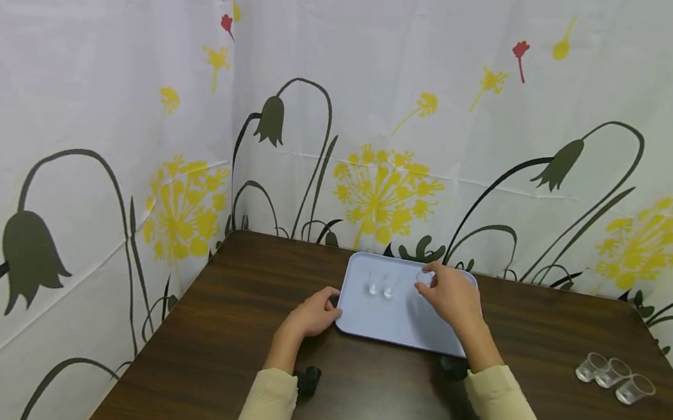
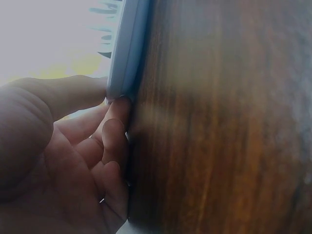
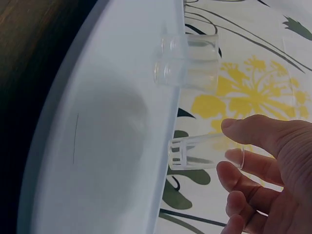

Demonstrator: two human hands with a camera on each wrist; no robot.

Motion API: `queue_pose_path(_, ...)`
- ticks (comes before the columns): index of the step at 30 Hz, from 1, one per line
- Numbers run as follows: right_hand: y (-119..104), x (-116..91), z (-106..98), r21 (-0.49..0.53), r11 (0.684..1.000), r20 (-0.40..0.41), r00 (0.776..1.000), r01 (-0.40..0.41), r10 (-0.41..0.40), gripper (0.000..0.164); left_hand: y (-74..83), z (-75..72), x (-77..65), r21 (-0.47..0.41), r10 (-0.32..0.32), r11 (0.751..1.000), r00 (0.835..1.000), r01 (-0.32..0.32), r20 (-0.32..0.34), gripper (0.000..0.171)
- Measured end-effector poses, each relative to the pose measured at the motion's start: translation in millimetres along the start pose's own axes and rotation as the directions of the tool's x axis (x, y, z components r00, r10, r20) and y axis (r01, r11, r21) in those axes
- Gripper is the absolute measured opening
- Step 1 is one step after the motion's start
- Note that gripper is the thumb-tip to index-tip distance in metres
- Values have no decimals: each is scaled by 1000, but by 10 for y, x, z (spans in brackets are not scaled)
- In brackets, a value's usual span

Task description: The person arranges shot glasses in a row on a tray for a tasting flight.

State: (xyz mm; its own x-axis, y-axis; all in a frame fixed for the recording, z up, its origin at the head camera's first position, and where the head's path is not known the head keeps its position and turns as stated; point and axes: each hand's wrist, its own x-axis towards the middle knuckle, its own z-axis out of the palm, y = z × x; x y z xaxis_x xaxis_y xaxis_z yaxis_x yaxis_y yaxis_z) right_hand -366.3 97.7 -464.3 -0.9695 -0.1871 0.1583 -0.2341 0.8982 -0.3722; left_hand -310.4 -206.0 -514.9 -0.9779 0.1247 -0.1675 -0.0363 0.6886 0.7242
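A pale blue tray (image 1: 388, 325) lies on the dark wooden table. At its left side my left hand (image 1: 313, 312) grips the edge; the left wrist view shows the thumb and fingers around the tray's rim (image 2: 127, 53). My right hand (image 1: 453, 296) is over the tray's right part, pinching a small clear cup (image 3: 200, 152) near its rim between thumb and fingers. The cup is upright, and I cannot tell whether its base touches the tray. Two similar clear cups, a left one (image 1: 374, 285) and a right one (image 1: 389, 288), stand side by side on the tray.
Three more clear cups (image 1: 613, 373) stand close together on the table (image 1: 375, 411) at the right. A white curtain (image 1: 357, 44) with printed flowers hangs behind and left of the table, close to the tray's far edge.
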Motion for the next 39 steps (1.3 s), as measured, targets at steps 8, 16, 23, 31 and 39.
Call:
queue_pose_path(8, -83, 33, 63, 30, 1000, 55, 998, -7, 6, 42, -166, 76, 144, 20, 11, 1000, 1000, -11, -8, 52)
queue_pose_path(16, -113, 33, 186, 50, 997, 74, 996, -52, 48, 39, -171, 75, 157, 31, 11, 999, 1000, -11, -6, 51)
queue_pose_path(23, -117, 35, 249, 63, 997, 67, 997, -46, 41, 38, 31, 7, -29, 15, -17, 1000, 1000, 18, -15, 50)
queue_pose_path(31, -152, 54, 267, 61, 997, 63, 997, -45, 41, 38, -101, 36, 90, 19, 4, 1000, 1000, -4, -12, 50)
queue_pose_path(39, -158, 60, 296, 63, 997, 61, 997, -49, 45, 38, -136, 45, 101, 9, 8, 1000, 1000, -8, 2, 51)
